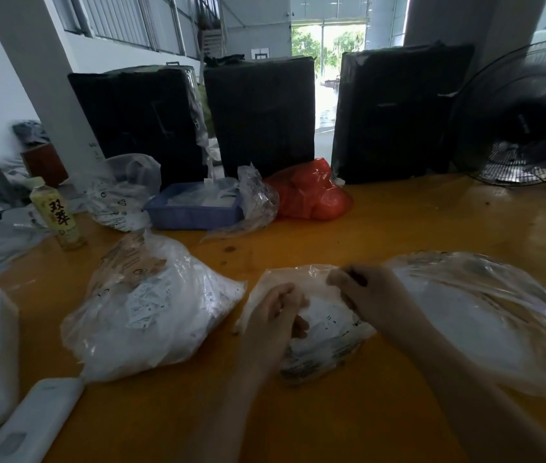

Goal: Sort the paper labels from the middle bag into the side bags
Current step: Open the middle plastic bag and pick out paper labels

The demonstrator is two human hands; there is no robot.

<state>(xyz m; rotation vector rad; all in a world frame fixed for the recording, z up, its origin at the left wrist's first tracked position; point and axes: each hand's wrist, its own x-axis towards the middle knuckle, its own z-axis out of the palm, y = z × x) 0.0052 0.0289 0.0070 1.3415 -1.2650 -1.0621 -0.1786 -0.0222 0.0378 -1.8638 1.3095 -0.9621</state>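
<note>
Both forearms reaching in from the near edge, converging over the middle bag (301,325) on the yellow table (398,228). Left hand (276,317) low over the bag's left side, fingers curled inward against the clear plastic, apparently gathering it; whether a label is pinched inside the curl cannot be told. Right hand (361,290) slightly farther and higher, fingers bent, pinching the bag's far top edge of film. Paper labels (326,324) visible through the plastic between the two hands, white with small dark print.

Left bag (151,312) just left of the middle one, bulky, clear, full of white printed slips, not touched by either hand. Right bag (485,315) just right, wide and loosely spread, its near-left edge passing behind the right wrist.

Farther back: a blue tray (194,208) with clear wrapping, a red bag (311,192) beside it to the right, another clear bag (121,192) to its left, a drink bottle (57,213) at far left. Three black-wrapped boxes (261,115) standing along the far edge, a fan (528,118) at far right.
</note>
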